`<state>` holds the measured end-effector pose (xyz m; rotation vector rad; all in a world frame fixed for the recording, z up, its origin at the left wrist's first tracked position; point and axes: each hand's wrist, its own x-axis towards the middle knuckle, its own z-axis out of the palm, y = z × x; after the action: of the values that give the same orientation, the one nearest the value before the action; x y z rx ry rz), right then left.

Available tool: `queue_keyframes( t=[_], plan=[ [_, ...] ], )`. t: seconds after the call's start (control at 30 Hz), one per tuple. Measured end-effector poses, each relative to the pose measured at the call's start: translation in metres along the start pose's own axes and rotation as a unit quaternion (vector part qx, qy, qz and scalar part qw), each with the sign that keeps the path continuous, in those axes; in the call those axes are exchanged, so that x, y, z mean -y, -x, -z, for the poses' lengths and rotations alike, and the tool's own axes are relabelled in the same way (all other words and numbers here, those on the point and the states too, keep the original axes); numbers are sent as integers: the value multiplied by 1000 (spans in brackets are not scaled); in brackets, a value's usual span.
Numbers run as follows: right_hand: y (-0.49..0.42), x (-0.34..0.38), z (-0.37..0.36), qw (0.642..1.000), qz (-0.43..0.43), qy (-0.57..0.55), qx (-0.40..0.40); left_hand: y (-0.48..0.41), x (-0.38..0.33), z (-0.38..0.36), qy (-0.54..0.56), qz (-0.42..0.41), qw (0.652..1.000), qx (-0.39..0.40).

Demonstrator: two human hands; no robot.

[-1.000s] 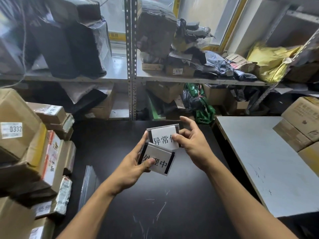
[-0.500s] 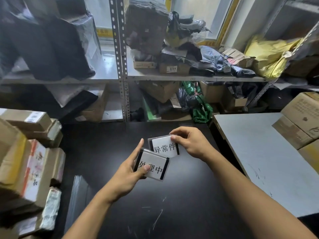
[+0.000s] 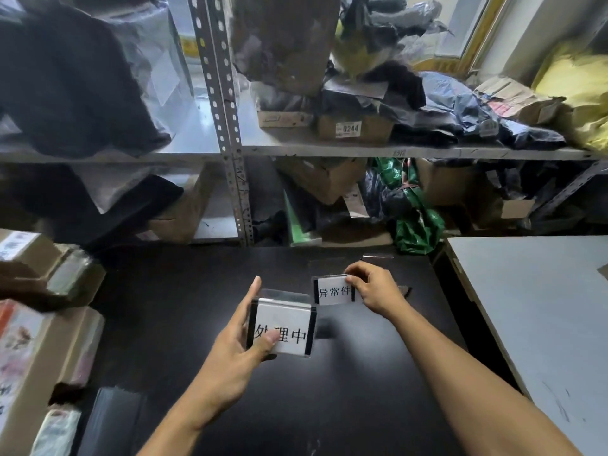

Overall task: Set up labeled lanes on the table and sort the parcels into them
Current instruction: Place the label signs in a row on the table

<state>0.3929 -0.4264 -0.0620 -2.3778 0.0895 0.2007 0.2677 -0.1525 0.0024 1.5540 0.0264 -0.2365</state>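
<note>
Two clear acrylic sign holders with white labels in black Chinese characters are over the black table. My left hand grips the nearer sign by its left edge, thumb on its face. My right hand pinches the farther sign at its right side, low over the table's far middle; whether it touches the surface is unclear. The signs are apart now. Cardboard parcels are stacked at the table's left.
A metal shelf rack packed with boxes and bagged parcels stands right behind the table. A white table adjoins on the right. A dark flat packet lies at the near left of the black table.
My right hand has pulled its sign away from the other one, forward and to the right, toward the table's far side. My left hand keeps its sign and has stayed near the middle.
</note>
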Motion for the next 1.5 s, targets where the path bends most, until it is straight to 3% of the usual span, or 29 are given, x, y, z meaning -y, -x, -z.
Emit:
queue_keyframes(
  t=[0.4,1.13,1.23,1.33,1.4,1.5],
  plan=[
    [-60,-54,-49,999,-4,15,34,-55,37,-11,21,0,999,-49],
    [-61,-57,-59,996,-33,40,73,-45,47,-4,22,12,998,-49],
    [-51,-36,-52,998,-22,29,59,-39,43,2,18,8,999,-47],
    [-23,21,-39,993,26,-113,6,-31,32,10,13,0,999,-44],
    [8,72,-26,978,75,-193,34,-22,22,16,10,-6,999,-40],
    [60,142,-2,966,157,-148,144,-1,-2,24,8,-17,999,-37]
  ],
)
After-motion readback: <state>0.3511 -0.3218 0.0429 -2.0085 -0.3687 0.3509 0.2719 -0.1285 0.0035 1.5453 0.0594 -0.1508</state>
